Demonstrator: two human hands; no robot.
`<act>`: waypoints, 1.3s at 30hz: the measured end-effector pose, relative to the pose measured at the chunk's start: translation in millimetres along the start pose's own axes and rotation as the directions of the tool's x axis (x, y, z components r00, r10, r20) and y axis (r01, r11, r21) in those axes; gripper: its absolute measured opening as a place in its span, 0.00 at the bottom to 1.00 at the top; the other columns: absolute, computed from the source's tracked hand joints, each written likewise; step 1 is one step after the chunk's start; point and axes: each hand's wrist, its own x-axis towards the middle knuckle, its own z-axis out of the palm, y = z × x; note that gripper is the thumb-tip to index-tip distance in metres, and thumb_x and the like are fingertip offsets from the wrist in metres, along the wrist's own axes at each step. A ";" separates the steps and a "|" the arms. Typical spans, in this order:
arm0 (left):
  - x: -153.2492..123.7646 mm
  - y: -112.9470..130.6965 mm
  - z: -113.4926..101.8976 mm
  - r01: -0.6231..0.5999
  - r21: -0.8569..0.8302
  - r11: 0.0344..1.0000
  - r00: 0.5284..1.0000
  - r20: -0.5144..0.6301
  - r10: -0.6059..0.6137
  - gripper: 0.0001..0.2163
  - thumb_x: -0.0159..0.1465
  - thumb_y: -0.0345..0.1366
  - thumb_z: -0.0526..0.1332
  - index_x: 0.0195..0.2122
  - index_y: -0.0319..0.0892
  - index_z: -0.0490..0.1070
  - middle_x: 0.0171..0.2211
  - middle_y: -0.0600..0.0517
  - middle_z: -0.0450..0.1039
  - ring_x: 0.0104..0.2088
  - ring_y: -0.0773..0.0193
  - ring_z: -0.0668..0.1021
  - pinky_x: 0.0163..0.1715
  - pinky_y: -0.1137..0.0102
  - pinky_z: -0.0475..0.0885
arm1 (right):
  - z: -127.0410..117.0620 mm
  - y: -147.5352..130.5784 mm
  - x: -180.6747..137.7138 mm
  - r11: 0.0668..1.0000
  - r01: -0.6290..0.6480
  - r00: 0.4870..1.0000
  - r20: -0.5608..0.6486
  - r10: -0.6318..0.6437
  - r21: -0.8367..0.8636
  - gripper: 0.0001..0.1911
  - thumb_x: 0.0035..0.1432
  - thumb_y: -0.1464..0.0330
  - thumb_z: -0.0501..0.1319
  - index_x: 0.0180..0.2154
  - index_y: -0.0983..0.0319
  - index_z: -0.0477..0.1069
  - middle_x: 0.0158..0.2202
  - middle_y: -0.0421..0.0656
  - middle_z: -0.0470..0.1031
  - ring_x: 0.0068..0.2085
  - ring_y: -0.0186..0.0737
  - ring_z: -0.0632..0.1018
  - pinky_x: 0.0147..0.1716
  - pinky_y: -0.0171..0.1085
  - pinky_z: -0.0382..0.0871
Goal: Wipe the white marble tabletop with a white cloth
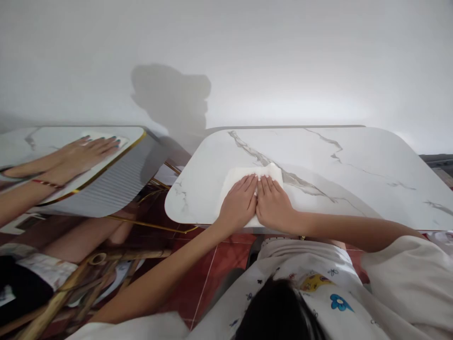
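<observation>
A folded white cloth (235, 175) lies on a white marble-patterned table (375, 160) with rounded corners, near its front edge. My left hand (239, 200) rests flat on it, fingers stretched forward. Beside it, my right hand (275, 203) also lies flat on the cloth, and the two hands touch along their inner sides. Both palms face down, so the part of the cloth beneath them is hidden. Grey-brown veins cross the tabletop just beyond the cloth.
To the left, another person's hands (92, 153) press on a white cloth (123, 140) on a second marble-patterned table (136, 132) with a gold edge. A bamboo chair (79, 283) stands below it. A pale wall (283, 61) rises behind both tables. The floor (203, 269) has red tiles.
</observation>
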 end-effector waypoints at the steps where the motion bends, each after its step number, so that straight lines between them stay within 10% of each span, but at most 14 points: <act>1: -1.9 4.4 -0.3 0.011 -0.003 1.000 1.000 -0.002 -0.011 0.26 0.65 0.32 0.43 0.62 0.28 0.59 0.63 0.40 0.60 0.64 0.53 0.62 0.63 0.57 0.58 | -1.2 0.8 -4.0 1.000 0.009 1.000 -0.001 -0.009 0.004 0.29 0.61 0.71 0.48 0.60 0.83 0.59 0.62 0.64 0.60 0.63 0.54 0.64 0.61 0.48 0.56; 13: 39.1 67.6 13.3 -0.081 -0.143 0.986 0.996 0.013 0.084 0.24 0.64 0.31 0.46 0.60 0.26 0.60 0.62 0.37 0.60 0.63 0.52 0.62 0.64 0.56 0.57 | -15.2 63.0 -44.2 0.996 -0.083 0.996 0.037 0.084 -0.035 0.29 0.60 0.71 0.47 0.60 0.80 0.60 0.62 0.60 0.62 0.63 0.54 0.63 0.62 0.47 0.56; 39: 260.0 -40.6 62.4 -0.081 -0.045 0.996 0.990 -0.116 0.075 0.21 0.66 0.29 0.45 0.58 0.30 0.64 0.60 0.41 0.64 0.61 0.57 0.66 0.63 0.65 0.57 | 44.2 185.2 159.0 0.985 -0.173 0.985 0.022 0.173 0.005 0.28 0.64 0.71 0.42 0.61 0.79 0.57 0.63 0.58 0.60 0.64 0.50 0.61 0.62 0.44 0.50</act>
